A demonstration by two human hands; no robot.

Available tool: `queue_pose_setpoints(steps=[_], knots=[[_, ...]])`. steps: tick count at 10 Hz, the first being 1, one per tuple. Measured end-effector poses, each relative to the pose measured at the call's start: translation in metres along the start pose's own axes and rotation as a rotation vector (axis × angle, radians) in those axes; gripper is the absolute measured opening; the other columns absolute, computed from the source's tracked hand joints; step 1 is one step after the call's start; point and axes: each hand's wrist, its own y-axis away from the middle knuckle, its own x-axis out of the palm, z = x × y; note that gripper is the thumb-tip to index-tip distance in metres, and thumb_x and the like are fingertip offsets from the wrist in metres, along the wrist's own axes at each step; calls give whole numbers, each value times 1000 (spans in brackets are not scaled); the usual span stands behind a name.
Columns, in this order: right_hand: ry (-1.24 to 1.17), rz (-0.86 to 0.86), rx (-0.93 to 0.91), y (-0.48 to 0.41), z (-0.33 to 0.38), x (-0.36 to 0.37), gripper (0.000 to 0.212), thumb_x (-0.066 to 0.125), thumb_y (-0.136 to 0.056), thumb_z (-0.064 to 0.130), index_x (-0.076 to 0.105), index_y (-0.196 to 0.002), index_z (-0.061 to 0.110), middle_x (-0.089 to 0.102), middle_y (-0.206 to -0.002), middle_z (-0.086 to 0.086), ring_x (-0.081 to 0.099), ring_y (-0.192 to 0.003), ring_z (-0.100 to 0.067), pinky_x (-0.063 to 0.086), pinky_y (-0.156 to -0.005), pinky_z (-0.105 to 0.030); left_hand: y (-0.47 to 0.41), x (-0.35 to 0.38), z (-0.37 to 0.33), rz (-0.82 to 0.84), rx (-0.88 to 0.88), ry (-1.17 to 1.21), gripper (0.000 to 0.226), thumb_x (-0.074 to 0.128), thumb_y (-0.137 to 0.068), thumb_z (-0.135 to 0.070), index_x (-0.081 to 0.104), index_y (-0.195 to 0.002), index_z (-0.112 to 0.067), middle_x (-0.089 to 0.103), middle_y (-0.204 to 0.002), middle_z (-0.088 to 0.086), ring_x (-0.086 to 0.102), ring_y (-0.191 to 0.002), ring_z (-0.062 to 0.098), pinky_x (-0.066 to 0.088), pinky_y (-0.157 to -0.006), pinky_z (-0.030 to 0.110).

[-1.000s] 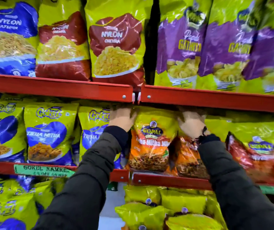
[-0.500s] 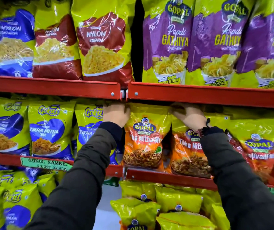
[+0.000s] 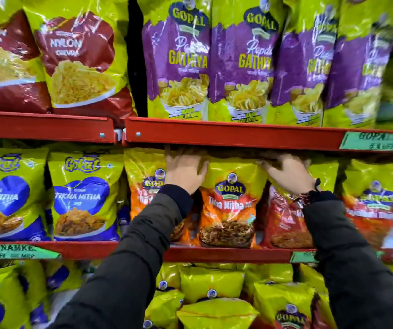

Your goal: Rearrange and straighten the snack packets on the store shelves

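Under the upper shelf lip, middle shelf, left to right: two blue packs upright at the left end, well apart from the hands. Next an orange pack, partly hidden by the left hand. That hand lies flat with fingers spread against the top left edge of the centre orange pack; it looks like pressing, but I cannot tell whether it is gripping. Right hand is curled over the top of the red pack, probably pinching its top seam; the fingertips are blurred. Centre pack stands between both hands, long axis vertical, base at the shelf's front edge, about equally near each. Clearance above the pack tops is tight, so likely only sideways nudges. Purple packs overhead are not in the way.
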Motion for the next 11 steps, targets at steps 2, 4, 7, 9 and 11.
queue_pose_setpoints(steps=[2,4,7,9,11], knots=[[-138,-28,-64,-7,-19,-7,22,50,-82,50,68,-92,43,77,-103,-5,65,-99,-27,32,-109,-62,-12,-14,1,202,-70,-1,46,34,-97,-43,49,-130,-15,50,-138,18,44,-130,33,27,-110,44],[-107,-83,82,-7,-16,24,49,42,-81,49,70,-114,26,70,-120,-13,50,-128,-33,6,-115,-51,-22,-9,-8,100,-2,-78,36,41,-92,-43,57,-122,-30,61,-130,11,49,-126,32,11,-115,53],[-47,-363,-7,45,18,40,34,46,-93,43,59,-117,23,58,-118,-9,46,-117,-33,25,-105,-52,31,-9,11,-172,63,-47,36,34,-94,-42,56,-117,-27,64,-115,0,58,-110,28,23,-113,53],[-118,-415,-231,95,108,37,27,41,-98,38,59,-118,36,56,-119,8,49,-111,-18,26,-89,-36,65,-66,40,-328,192,27,34,37,-94,-40,50,-126,-39,57,-124,-14,52,-113,13,32,-99,36],[-126,-625,-359,93,215,-21,31,40,-98,32,58,-124,32,57,-128,4,48,-117,-19,37,-94,-42,57,-174,52,-544,215,-38,38,39,-93,-41,47,-130,-36,55,-130,-14,51,-116,14,34,-96,33]])
